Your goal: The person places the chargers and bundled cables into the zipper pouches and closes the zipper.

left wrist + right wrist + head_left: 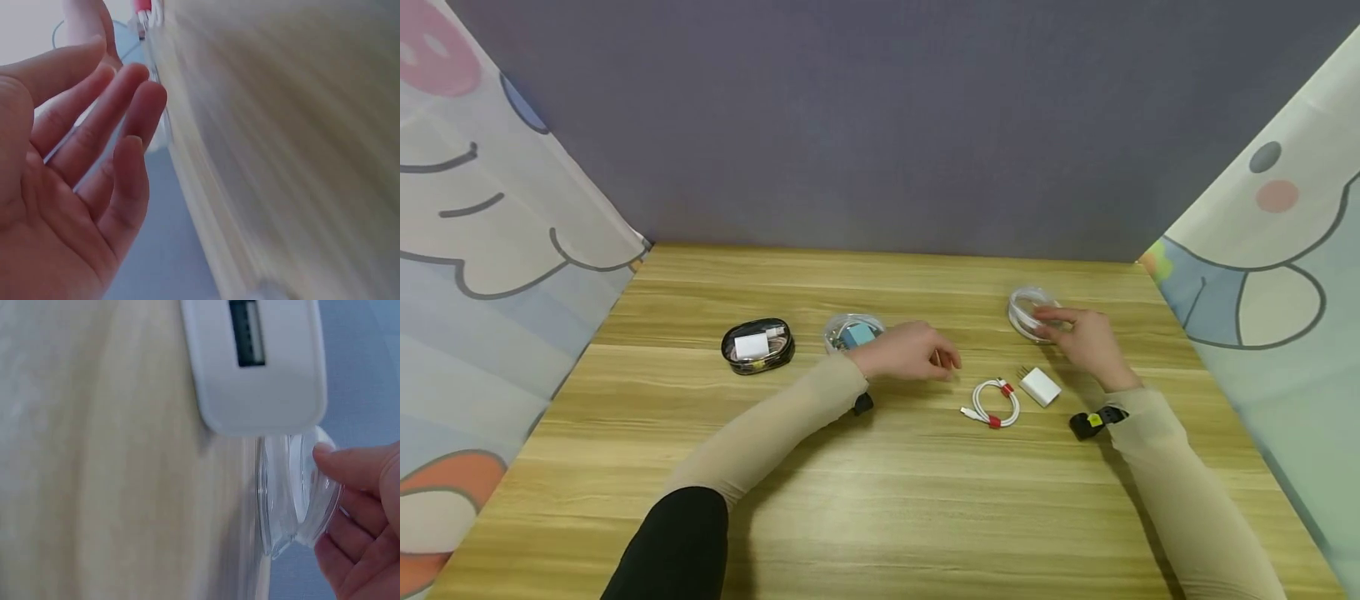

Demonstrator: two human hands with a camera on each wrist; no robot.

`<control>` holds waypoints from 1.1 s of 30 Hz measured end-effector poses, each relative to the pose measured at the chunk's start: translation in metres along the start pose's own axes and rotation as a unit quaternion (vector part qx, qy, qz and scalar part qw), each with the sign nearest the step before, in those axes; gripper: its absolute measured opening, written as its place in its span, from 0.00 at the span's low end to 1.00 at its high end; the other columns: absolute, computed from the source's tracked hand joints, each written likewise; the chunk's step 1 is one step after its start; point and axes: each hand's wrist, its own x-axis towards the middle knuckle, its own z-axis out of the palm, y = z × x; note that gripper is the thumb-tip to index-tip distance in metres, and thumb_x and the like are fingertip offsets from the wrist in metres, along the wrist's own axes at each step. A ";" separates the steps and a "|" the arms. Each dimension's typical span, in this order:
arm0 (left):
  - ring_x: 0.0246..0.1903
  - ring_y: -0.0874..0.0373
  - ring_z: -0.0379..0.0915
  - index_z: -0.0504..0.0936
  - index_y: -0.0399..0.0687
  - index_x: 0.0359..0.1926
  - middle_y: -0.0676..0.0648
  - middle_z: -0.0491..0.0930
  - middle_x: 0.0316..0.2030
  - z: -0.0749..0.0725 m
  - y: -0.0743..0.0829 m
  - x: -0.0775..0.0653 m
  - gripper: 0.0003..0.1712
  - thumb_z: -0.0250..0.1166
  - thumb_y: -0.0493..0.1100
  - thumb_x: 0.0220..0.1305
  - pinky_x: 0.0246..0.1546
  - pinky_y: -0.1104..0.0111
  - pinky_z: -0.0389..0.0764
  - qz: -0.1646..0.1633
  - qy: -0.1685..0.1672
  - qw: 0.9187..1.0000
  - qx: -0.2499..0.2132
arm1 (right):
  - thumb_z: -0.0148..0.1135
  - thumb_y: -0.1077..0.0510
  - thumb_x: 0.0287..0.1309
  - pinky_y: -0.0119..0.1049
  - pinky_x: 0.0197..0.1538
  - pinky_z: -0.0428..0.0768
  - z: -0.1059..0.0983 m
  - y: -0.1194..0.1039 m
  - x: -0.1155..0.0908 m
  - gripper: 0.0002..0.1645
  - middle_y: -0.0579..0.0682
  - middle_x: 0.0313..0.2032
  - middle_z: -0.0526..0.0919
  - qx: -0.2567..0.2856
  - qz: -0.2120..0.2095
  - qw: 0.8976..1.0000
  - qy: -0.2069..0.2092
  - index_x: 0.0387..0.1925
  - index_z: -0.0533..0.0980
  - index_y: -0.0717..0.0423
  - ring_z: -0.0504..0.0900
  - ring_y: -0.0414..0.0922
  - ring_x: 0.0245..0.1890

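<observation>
My right hand [1090, 342] pinches the edge of a small clear plastic case [1022, 318] with a white rim, near the back right of the table. In the right wrist view, thumb and fingers are on the rounded side of the clear case [275, 500]. My left hand [913, 352] hovers over the middle of the table, fingers loosely bent, holding nothing. Between the hands lie a coiled white cable [1015, 410] with red ties and a white charger plug [1040, 387] with its prongs showing. The plug's USB port faces the right wrist view.
Behind the left wrist is another clear case [833, 329] with a light-blue item inside, partly hidden by the hand. Farther left sits a black-rimmed case [758, 367] containing a white plug and cable. A grey panel [880, 125] borders the wooden table [925, 517] at the back.
</observation>
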 end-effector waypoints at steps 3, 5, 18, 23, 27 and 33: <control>0.33 0.70 0.77 0.87 0.53 0.45 0.62 0.83 0.33 0.005 0.005 0.011 0.11 0.69 0.49 0.65 0.37 0.75 0.75 -0.015 -0.005 1.000 -0.006 | 0.71 0.59 0.59 0.37 0.26 0.67 0.002 0.000 0.000 0.15 0.61 0.44 0.86 0.014 -0.004 1.000 0.004 0.47 0.86 0.60 0.63 0.40 0.14; 0.33 0.69 0.77 0.87 0.54 0.44 0.62 0.83 0.32 0.008 0.009 0.018 0.11 0.70 0.51 0.64 0.37 0.75 0.75 -0.024 -0.010 1.000 -0.014 | 0.72 0.59 0.58 0.33 0.27 0.67 0.002 0.000 0.000 0.14 0.60 0.44 0.87 0.025 -0.001 1.000 0.006 0.46 0.86 0.59 0.66 0.38 0.17; 0.32 0.68 0.75 0.86 0.57 0.39 0.62 0.81 0.30 0.030 0.027 0.042 0.12 0.73 0.56 0.59 0.35 0.76 0.73 -0.082 -0.034 0.996 0.001 | 0.66 0.57 0.65 0.27 0.38 0.70 0.002 0.006 -0.001 0.16 0.59 0.50 0.85 0.084 0.045 0.995 -0.012 0.52 0.84 0.57 0.77 0.47 0.39; 0.31 0.67 0.75 0.86 0.56 0.41 0.61 0.80 0.29 0.034 0.025 0.045 0.14 0.73 0.55 0.58 0.33 0.75 0.73 -0.099 -0.032 0.995 0.001 | 0.63 0.57 0.67 0.22 0.37 0.71 0.003 0.006 -0.004 0.16 0.60 0.48 0.85 0.111 0.053 0.992 0.000 0.52 0.83 0.61 0.77 0.36 0.39; 0.30 0.65 0.73 0.86 0.56 0.39 0.61 0.79 0.29 0.036 0.025 0.047 0.14 0.73 0.57 0.59 0.31 0.75 0.72 -0.098 -0.027 0.995 0.004 | 0.62 0.56 0.69 0.21 0.40 0.71 0.001 0.004 -0.005 0.17 0.61 0.50 0.84 0.125 0.055 0.991 0.008 0.52 0.82 0.62 0.77 0.34 0.42; 0.31 0.64 0.72 0.84 0.56 0.34 0.60 0.79 0.30 0.036 0.028 0.050 0.09 0.72 0.52 0.60 0.33 0.75 0.71 -0.113 -0.032 0.993 0.017 | 0.63 0.56 0.68 0.21 0.40 0.72 0.003 0.004 -0.004 0.16 0.61 0.50 0.84 0.150 0.054 0.987 0.013 0.51 0.83 0.61 0.76 0.31 0.42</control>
